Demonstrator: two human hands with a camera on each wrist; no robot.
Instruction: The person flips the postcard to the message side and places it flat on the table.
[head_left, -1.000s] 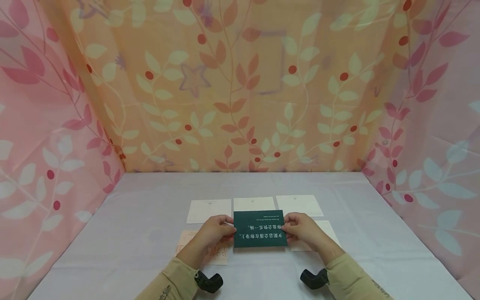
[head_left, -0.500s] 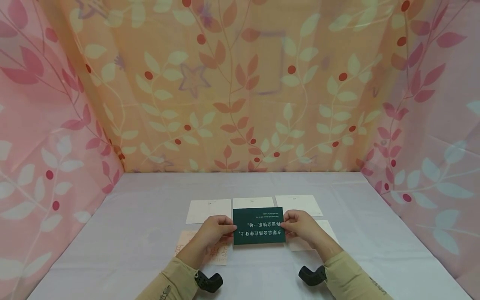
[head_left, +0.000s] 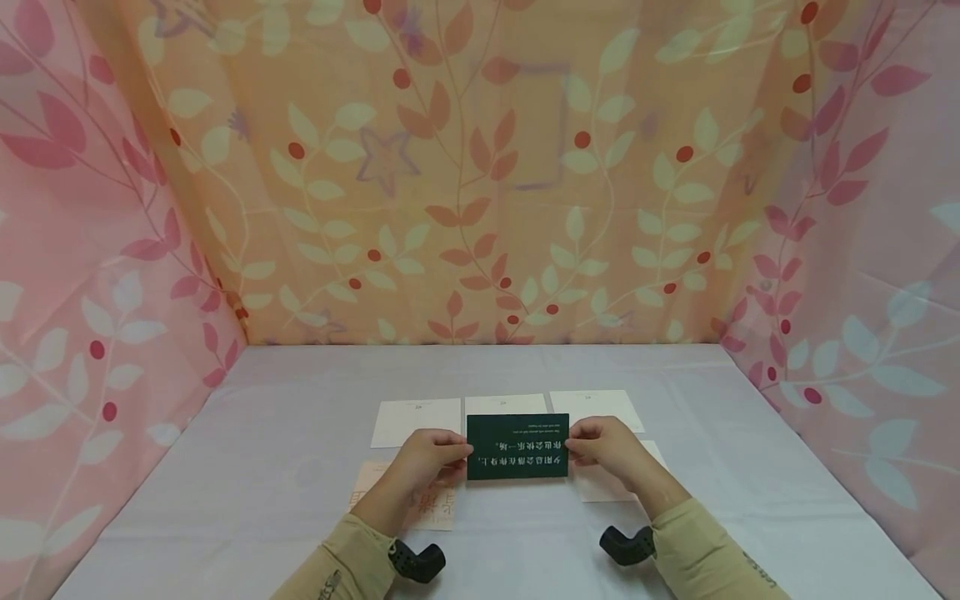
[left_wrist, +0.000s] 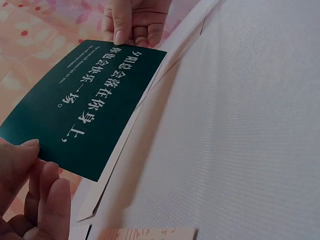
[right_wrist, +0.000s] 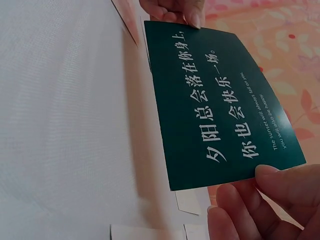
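A dark green postcard with white Chinese lettering and small English text is held up between both hands, raised over the table. My left hand pinches its left short edge, thumb on the printed face. At the opposite short edge my right hand pinches it the same way. In the head view the lettering appears upside down. Both wrist views show the postcard slightly bowed, its printed side towards the cameras. The right wrist view shows the right thumb along the card's edge.
White cards lie in a row behind the postcard, several in all. Another white card is partly under the right hand. An orange-lettered card lies by the left forearm. White cloth covers the table; patterned curtains enclose it.
The green postcard has risen slightly away from me and tilted, looking shorter in the head view. Both hands keep their pinch on it; the cards on the table have stayed put.
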